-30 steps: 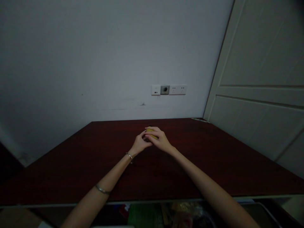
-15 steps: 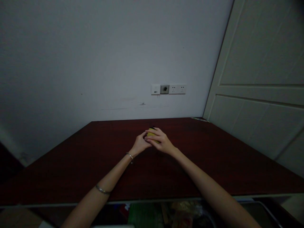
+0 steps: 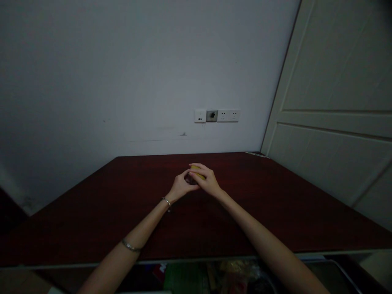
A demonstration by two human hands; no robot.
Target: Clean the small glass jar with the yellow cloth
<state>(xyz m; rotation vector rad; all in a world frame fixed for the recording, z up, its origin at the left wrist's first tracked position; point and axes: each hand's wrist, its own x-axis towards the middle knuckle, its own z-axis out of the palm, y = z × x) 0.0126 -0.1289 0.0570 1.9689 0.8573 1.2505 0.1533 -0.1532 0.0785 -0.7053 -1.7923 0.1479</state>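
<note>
A small yellow object [image 3: 197, 172] sits on the dark red-brown table [image 3: 275, 212], far out from me near the middle. My right hand [image 3: 206, 181] is curled over it, fingers closed round it from the right. My left hand [image 3: 180, 186] meets it from the left with its fingertips pinched against the object's near side. Most of the object is hidden by my fingers, so I cannot tell what it is. I wear a bracelet at the left wrist and another further up the forearm.
A white wall stands behind the table with a row of sockets [image 3: 217, 115]. A cream panelled door [image 3: 333, 106] closes the right side. Below the table's near edge lie dim colourful packets [image 3: 214, 277].
My fingers have shifted slightly on the yellow object. Both hands stay in the same place on the table.
</note>
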